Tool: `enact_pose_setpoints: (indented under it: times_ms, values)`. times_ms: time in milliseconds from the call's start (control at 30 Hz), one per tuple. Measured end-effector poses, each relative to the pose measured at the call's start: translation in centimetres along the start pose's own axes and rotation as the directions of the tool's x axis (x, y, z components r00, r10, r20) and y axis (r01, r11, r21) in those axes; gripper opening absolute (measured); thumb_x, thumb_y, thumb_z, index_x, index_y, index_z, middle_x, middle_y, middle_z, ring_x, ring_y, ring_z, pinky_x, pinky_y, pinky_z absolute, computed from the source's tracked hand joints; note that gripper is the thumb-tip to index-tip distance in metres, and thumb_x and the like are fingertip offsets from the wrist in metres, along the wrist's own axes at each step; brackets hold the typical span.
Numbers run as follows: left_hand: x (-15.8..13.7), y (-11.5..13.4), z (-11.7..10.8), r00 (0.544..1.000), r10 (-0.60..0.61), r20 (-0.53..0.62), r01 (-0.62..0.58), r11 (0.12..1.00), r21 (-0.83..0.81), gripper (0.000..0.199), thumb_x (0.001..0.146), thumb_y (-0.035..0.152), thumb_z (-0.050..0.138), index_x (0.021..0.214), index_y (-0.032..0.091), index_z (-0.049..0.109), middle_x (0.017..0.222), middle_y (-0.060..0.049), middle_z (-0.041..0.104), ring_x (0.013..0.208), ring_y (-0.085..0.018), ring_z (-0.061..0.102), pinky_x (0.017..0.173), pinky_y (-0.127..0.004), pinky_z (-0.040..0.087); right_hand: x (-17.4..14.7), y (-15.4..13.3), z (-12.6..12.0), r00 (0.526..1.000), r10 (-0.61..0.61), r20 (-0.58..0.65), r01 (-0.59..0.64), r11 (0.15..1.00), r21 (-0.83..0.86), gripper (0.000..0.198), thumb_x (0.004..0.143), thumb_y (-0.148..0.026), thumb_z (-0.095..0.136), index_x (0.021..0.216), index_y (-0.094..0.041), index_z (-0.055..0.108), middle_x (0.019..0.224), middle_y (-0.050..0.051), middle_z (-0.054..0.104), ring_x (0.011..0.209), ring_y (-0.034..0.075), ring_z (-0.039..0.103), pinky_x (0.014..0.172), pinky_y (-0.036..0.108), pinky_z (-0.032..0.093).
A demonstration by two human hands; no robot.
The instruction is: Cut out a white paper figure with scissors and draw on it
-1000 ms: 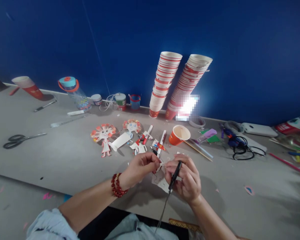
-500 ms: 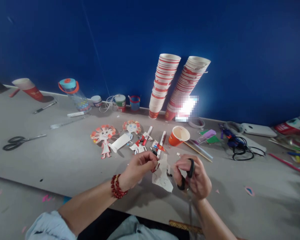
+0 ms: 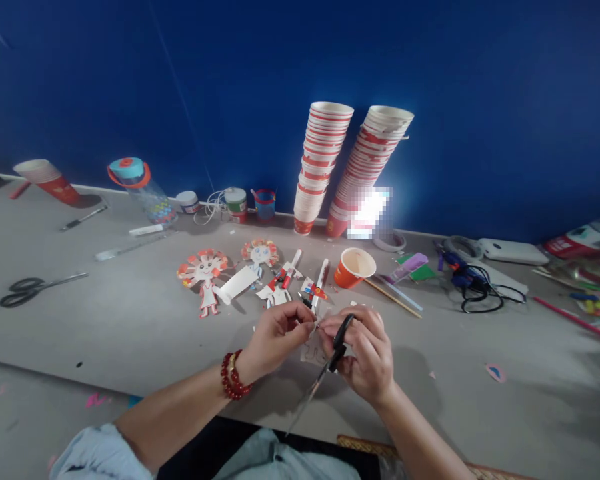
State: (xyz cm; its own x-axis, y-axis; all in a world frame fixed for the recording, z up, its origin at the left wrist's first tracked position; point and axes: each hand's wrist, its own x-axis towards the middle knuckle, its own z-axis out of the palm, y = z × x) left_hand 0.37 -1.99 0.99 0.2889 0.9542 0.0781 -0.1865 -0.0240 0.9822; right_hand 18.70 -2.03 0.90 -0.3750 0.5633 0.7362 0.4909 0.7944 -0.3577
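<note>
**Your right hand [image 3: 364, 355] has closed in on your left hand [image 3: 281, 333], above the drawn paper [image 3: 311, 353]**

0.5 s ago your hands stood apart with the sheet in plain sight between them; now your fingertips meet and cover most of it.

At the far left, a spare pair of scissors [image 3: 27, 291] lies on the bench [image 3: 145, 320], out of use. Next come 2 paper figures: a frilled figure in a red-edged dress [image 3: 209, 293] and, to its right, a blue-eyed figure [image 3: 260, 252]. Both are cut out and coloured, so I'd judge them done or nearly so. A white paper piece [image 3: 237, 285] sits between them.

Your left fingers are pinched narrow, apparently on an edge of the drawn paper, though the grip itself is hidden. Below them, part of a pencilled outline shows on paper that looks not yet trimmed to its line; I'd judge the cutting there as partway, with colouring left.

Your right fingers carry the black-handled scissors [image 3: 337, 358], blades pointing down toward your lap, while the tips work beside your left thumb. I cannot tell whether they pinch paper too.

Farther right, an orange cup [image 3: 356, 269] stands upright, near your right hand but not touched.
</note>
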Motion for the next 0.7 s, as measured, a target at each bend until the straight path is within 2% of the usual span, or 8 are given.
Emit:
enact_pose_setpoints:
  times_ms: [200, 367, 467, 533, 600, 633, 700]
  values:
    - [-0.1, -0.1, 0.1, 0.999, 0.044, 0.028, -0.047, 0.996, 0.077, 0.014, 0.085, 0.024, 0.059, 0.076, 0.014, 0.059, 0.076, -0.003, 0.058, 0.07, -0.013, 0.051, 0.063, -0.023, 0.039, 0.6, -0.5, 0.1, 1.0, 0.015, -0.015, -0.015, 0.999, 0.044, 0.008, 0.088, -0.018, 0.051, 0.085, -0.021, 0.058, 0.079, 0.007, 0.069, 0.078, 0.024, 0.058, 0.072, 0.041, 0.042]
    - [-0.1, -0.2, 0.2, 1.0, 0.022, -0.015, -0.021, 1.0, 0.011, 0.015, 0.084, 0.024, 0.061, 0.073, 0.014, 0.057, 0.076, -0.002, 0.056, 0.068, -0.012, 0.048, 0.062, -0.022, 0.038, 0.4, -0.6, 0.2, 0.997, 0.046, -0.067, -0.042, 0.997, 0.06, 0.008, 0.084, -0.014, 0.057, 0.083, -0.022, 0.058, 0.08, 0.005, 0.068, 0.075, 0.023, 0.058, 0.074, 0.041, 0.044]
    - [0.0, -0.2, 0.2, 0.999, -0.005, -0.033, 0.003, 0.998, -0.063, 0.017, 0.083, 0.027, 0.062, 0.073, 0.014, 0.056, 0.075, -0.001, 0.054, 0.066, -0.01, 0.045, 0.06, -0.021, 0.036, 0.1, -0.3, 0.1, 0.985, 0.098, -0.142, -0.082, 0.99, 0.113, 0.02, 0.076, -0.008, 0.065, 0.088, -0.023, 0.058, 0.079, 0.003, 0.068, 0.075, 0.022, 0.059, 0.075, 0.04, 0.047]
    - [0.2, -0.2, 0.1, 0.999, -0.028, -0.037, 0.023, 0.993, -0.119, 0.018, 0.082, 0.028, 0.064, 0.073, 0.014, 0.056, 0.071, 0.0, 0.053, 0.063, -0.01, 0.044, 0.058, -0.021, 0.035, 0.0, 0.1, 0.0, 0.955, 0.191, -0.226, -0.157, 0.975, 0.157, 0.024, 0.073, -0.008, 0.067, 0.089, -0.023, 0.058, 0.078, 0.002, 0.065, 0.075, 0.022, 0.06, 0.073, 0.038, 0.049]
    - [0.3, -0.4, 0.0, 0.997, -0.058, -0.05, 0.05, 0.985, -0.163, 0.019, 0.082, 0.029, 0.064, 0.072, 0.014, 0.056, 0.068, 0.0, 0.052, 0.061, -0.01, 0.044, 0.058, -0.021, 0.036, -0.1, 0.7, -0.1, 0.888, 0.351, -0.298, -0.315, 0.935, 0.163, 0.018, 0.074, -0.013, 0.069, 0.086, -0.021, 0.058, 0.078, 0.002, 0.062, 0.072, 0.021, 0.06, 0.069, 0.036, 0.049]
    - [0.4, -0.5, -0.1, 0.996, -0.072, -0.06, 0.06, 0.983, -0.174, 0.019, 0.082, 0.028, 0.064, 0.072, 0.015, 0.056, 0.068, 0.0, 0.053, 0.062, -0.01, 0.045, 0.058, -0.022, 0.037, -0.2, 1.0, -0.2, 0.842, 0.449, -0.301, -0.421, 0.894, 0.154, 0.015, 0.075, -0.017, 0.07, 0.084, -0.021, 0.058, 0.077, 0.002, 0.061, 0.071, 0.02, 0.059, 0.068, 0.035, 0.048]
    - [0.4, -0.7, -0.2, 0.994, -0.084, -0.066, 0.072, 0.984, -0.161, 0.017, 0.083, 0.028, 0.064, 0.073, 0.015, 0.057, 0.068, 0.0, 0.054, 0.062, -0.01, 0.046, 0.059, -0.022, 0.038, -0.2, 1.4, -0.3, 0.772, 0.609, -0.182, -0.581, 0.792, 0.188, 0.015, 0.076, -0.026, 0.071, 0.081, -0.019, 0.059, 0.076, 0.003, 0.06, 0.068, 0.02, 0.058, 0.063, 0.032, 0.047]
